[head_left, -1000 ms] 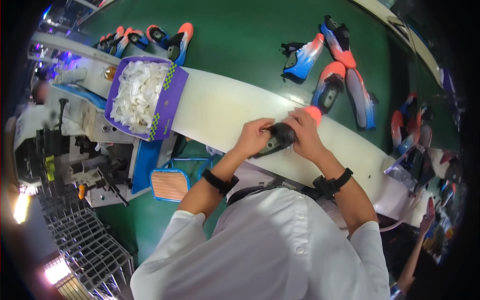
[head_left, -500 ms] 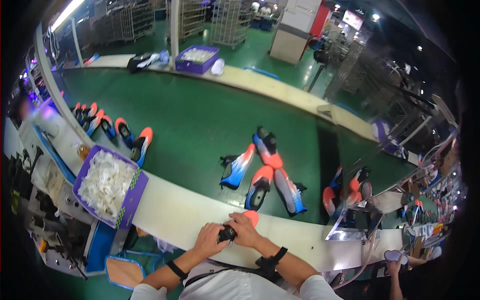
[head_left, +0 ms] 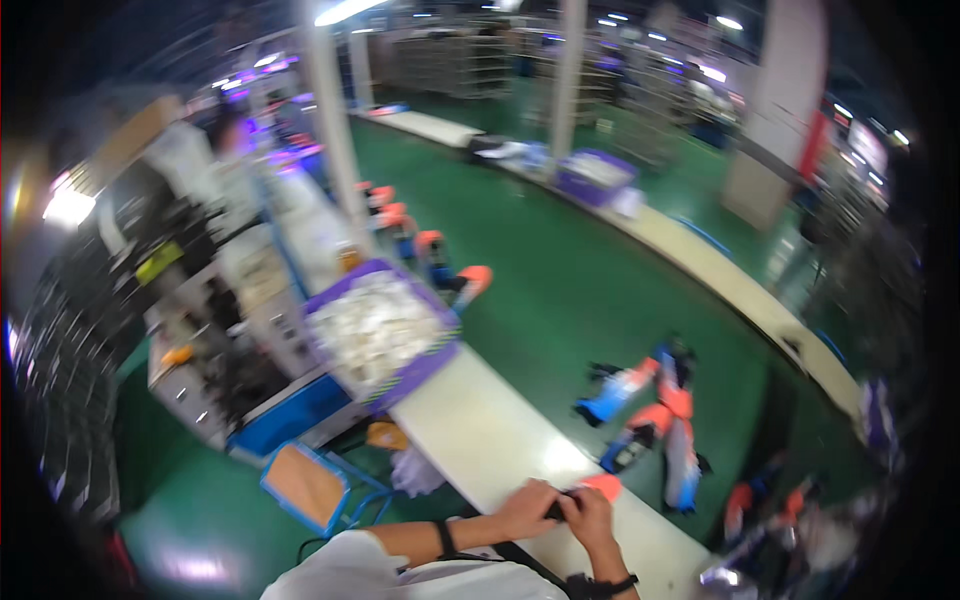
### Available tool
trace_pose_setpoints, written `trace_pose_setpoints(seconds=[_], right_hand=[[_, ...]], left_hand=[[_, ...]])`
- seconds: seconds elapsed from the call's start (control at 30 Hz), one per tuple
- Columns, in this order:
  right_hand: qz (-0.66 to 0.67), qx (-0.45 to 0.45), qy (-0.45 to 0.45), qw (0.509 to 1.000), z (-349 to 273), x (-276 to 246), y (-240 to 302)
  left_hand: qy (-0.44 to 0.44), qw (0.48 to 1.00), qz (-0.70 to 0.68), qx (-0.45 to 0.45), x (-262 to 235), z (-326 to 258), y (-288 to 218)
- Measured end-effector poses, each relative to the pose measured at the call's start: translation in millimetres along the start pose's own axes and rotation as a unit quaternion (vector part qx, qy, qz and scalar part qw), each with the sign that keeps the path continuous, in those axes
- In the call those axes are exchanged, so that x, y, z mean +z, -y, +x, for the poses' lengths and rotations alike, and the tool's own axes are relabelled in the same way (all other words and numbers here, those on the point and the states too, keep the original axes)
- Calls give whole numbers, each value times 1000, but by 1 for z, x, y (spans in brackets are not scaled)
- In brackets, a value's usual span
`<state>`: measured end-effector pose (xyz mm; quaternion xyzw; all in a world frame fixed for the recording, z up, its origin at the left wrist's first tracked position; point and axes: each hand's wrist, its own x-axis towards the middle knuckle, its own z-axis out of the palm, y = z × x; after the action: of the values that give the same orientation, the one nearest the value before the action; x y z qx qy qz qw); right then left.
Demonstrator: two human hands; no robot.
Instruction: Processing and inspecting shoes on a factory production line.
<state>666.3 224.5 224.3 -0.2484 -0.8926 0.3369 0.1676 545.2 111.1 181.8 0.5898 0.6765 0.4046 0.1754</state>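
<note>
My left hand (head_left: 527, 509) and my right hand (head_left: 590, 514) are both closed on a shoe (head_left: 603, 485) over the near white ledge. Its coral toe points away from me, and its dark upper shows between my hands; the rest is covered by my fingers. Just beyond, on the green surface, lies a cluster of several coral, white and blue shoes: one on its side (head_left: 616, 391), one with its dark opening up (head_left: 636, 438), and one showing its pale sole (head_left: 682, 465). The picture is smeared by motion.
On the ledge (head_left: 480, 410) to my left stands a purple box (head_left: 418, 376) heaped with white crumpled pieces (head_left: 370, 325). Past it is a row of shoes (head_left: 430, 250). A blue-framed stool (head_left: 305, 488) stands below the ledge. Another purple box (head_left: 590, 188) rests on the far ledge.
The whole view has swung to the left, so the ledge, box and shoes appear farther right. Both hands still grip the shoe.
</note>
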Motion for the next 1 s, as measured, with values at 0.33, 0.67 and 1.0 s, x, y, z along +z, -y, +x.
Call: trace_pose_setpoints(seconds=[0.33, 0.67, 1.0], right_hand=[[21, 18, 34, 999, -18, -4, 2], [34, -52, -4, 998, -27, 2, -8], [166, 146, 95, 971, -6, 0, 5]], left_hand=[[-36, 999, 10, -30, 0, -19, -22], [-11, 1000, -2, -18, 7, -25, -13], [-48, 998, -17, -40, -15, -15, -6]])
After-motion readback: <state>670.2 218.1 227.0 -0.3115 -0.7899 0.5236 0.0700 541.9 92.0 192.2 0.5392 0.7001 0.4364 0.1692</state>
